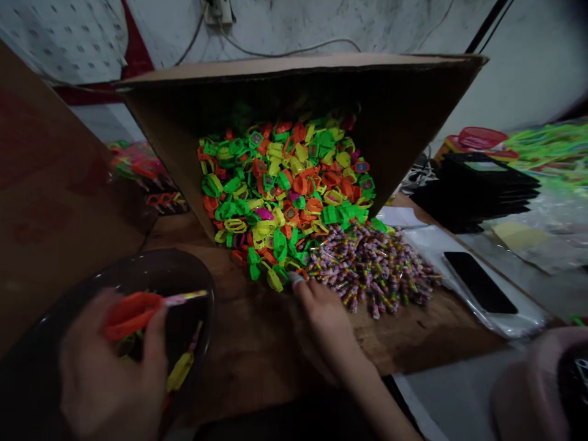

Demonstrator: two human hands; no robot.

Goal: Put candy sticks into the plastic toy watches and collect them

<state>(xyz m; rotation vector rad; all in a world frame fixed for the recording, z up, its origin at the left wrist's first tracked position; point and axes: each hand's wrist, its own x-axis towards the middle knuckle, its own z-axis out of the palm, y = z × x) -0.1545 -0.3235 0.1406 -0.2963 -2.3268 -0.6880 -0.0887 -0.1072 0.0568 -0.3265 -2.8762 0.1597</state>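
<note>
My left hand (114, 373) pinches an orange toy watch (133, 315) over a dark bowl (209, 300). A thin stick of wrapped candy (186, 297) pokes out of the watch to the right. Below it in the bowl lies a yellow toy watch (180, 370), also with a stick. My right hand (326, 315) has its fingers drawn together at the front of a heap of green, yellow and orange toy watches (285, 184), beside a pile of wrapped candy sticks (372, 266). Something pale shows at its fingertips; blur hides what it is.
A cardboard box (413, 110) lies on its side around the watches. To the right are a black phone (480, 282) on white plastic bags, a stack of black trays (482, 190) and a pinkish bin (528, 380). Another cardboard piece (59, 171) stands at left.
</note>
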